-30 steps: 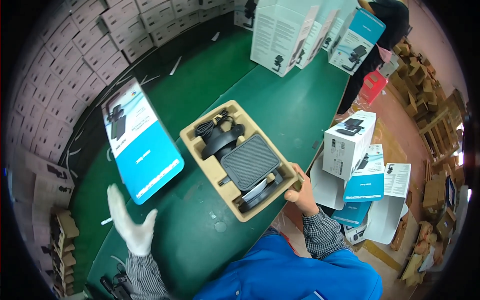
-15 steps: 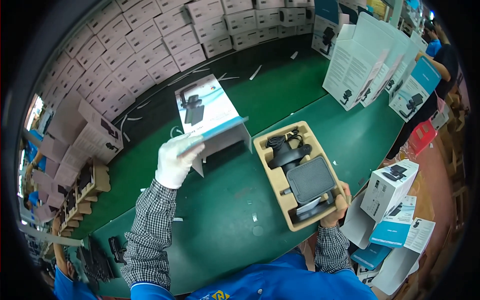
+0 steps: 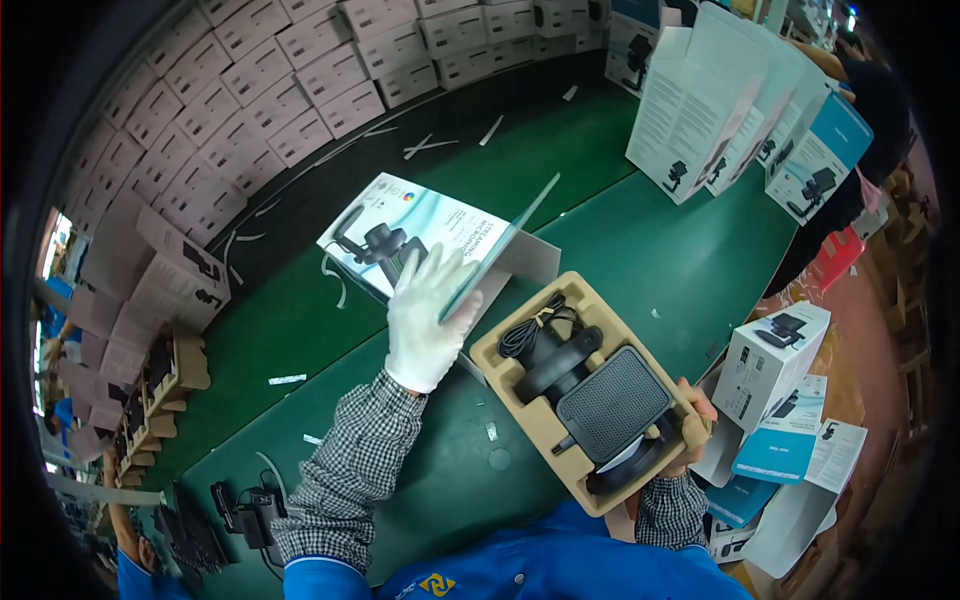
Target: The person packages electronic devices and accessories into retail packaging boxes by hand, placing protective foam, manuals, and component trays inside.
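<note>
My left hand (image 3: 430, 322), in a white glove, grips a white and teal printed carton (image 3: 400, 225) near its raised flap. Its fingers lie over the printed face and the thumb is on the flap side. The carton lies on its side with its open end toward the tray. In my bare right hand (image 3: 692, 430) is the near right end of a brown moulded pulp tray (image 3: 490, 365). The tray holds a black microphone (image 3: 615, 400) with a mesh face, a black round stand part (image 3: 560, 365) and a bundled black cable (image 3: 530, 335).
White cartons (image 3: 350, 60) are stacked along the back. Open cartons (image 3: 690, 110) stand at the far right, near another person. More cartons (image 3: 770, 370) are piled at my right. Black parts (image 3: 245, 510) lie at the near left; paper strips (image 3: 430, 147) are scattered on the table.
My left hand and the carton have moved right, the carton turning so its open end comes close to the tray. The tray has shifted slightly nearer to me.
</note>
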`<state>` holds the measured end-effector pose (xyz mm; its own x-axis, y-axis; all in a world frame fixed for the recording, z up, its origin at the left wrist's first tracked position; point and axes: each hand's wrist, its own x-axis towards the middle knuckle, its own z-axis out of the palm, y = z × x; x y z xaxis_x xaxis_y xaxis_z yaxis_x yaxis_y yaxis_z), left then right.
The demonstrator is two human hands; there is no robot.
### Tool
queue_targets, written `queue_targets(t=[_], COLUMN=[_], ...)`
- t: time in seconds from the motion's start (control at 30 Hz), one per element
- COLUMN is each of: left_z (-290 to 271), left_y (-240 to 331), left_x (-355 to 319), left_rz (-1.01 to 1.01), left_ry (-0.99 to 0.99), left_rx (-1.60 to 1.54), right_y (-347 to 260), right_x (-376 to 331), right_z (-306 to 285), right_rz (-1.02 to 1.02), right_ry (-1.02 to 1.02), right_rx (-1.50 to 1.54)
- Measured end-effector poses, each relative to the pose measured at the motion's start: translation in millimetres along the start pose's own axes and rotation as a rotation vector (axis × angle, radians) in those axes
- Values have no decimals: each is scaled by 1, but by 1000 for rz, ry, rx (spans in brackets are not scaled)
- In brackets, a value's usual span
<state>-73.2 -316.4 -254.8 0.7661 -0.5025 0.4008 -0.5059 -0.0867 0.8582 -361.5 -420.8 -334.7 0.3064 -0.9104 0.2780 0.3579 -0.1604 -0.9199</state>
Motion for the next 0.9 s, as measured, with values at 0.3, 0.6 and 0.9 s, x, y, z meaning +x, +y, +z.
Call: queue_targets(t=[0.3, 0.6, 0.9], left_z=[33, 48, 62], left_y=[22, 2, -3], left_x=[-28, -75, -100], left_rz=[-205, -125, -53], left_ry=[-66, -81, -27], left_rx=[-2, -44, 53], right_y=[25, 51, 77], right_x=[13, 19, 12], right_z=[-34, -40, -19], right_rz=[83, 97, 49], right_ry=[-100, -113, -67], right_rx=[46, 160, 95])
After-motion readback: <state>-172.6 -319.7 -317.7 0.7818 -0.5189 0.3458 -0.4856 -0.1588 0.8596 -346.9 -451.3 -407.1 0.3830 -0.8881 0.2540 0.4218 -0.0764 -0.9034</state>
